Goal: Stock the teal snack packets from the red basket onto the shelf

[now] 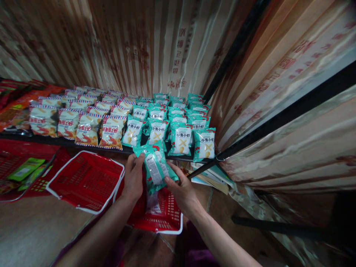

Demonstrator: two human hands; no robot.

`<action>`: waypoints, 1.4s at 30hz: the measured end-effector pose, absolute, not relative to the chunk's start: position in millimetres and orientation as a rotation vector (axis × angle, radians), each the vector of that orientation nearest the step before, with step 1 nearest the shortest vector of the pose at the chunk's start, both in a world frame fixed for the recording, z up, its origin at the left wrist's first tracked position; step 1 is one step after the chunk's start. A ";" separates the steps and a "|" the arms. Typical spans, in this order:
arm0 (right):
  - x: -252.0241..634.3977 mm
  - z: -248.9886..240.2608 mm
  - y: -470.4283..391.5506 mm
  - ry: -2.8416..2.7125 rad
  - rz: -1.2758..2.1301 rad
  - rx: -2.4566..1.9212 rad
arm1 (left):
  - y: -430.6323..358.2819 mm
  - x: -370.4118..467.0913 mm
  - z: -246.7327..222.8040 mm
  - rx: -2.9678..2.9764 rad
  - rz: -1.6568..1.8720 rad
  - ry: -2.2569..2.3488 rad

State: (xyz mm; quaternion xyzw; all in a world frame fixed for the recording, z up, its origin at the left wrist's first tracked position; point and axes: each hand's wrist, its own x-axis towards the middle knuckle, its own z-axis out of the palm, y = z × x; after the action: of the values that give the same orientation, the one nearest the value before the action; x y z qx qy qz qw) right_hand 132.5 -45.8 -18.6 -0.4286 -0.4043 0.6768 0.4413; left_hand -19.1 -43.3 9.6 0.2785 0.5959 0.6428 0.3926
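Note:
Between my two hands is a teal snack bag [155,168], its back with the grey text panel turned up toward me. My left hand [134,178] grips its upper left edge, thumb on top. On the lower right side, my right hand [182,191] pinches the bag with the thumb over it. Beneath the bag stands a red shopping basket [171,213] with a white rim, partly hidden by my hands, and a small clear-and-white packet [153,204] lies in it. Rows of matching teal snack bags [180,139] stand on the shelf just beyond my hands.
White snack bags [112,131] with striped tops fill the shelf's middle, with orange packets [16,115] farther left. A second red basket [83,181] and a third basket [25,148] holding green packets stand at left. A black shelf post [264,126] slants across the right, before curtains [155,44].

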 end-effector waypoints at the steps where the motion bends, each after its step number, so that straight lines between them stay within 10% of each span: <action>1: 131.9 -18.9 -46.0 -0.982 1.714 -1.064 | -42.0 -19.4 11.1 0.688 1.633 1.512; 42: 140.1 -7.4 -34.1 -1.079 1.521 -1.130 | -47.9 -11.8 -0.7 0.800 1.417 1.267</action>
State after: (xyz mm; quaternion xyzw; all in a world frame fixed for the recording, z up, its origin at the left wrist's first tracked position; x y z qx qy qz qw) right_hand 140.1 -34.1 -7.4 -0.4595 -0.4387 0.6186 0.4623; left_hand -11.8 -47.9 -0.7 0.3328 0.5269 0.5896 0.5138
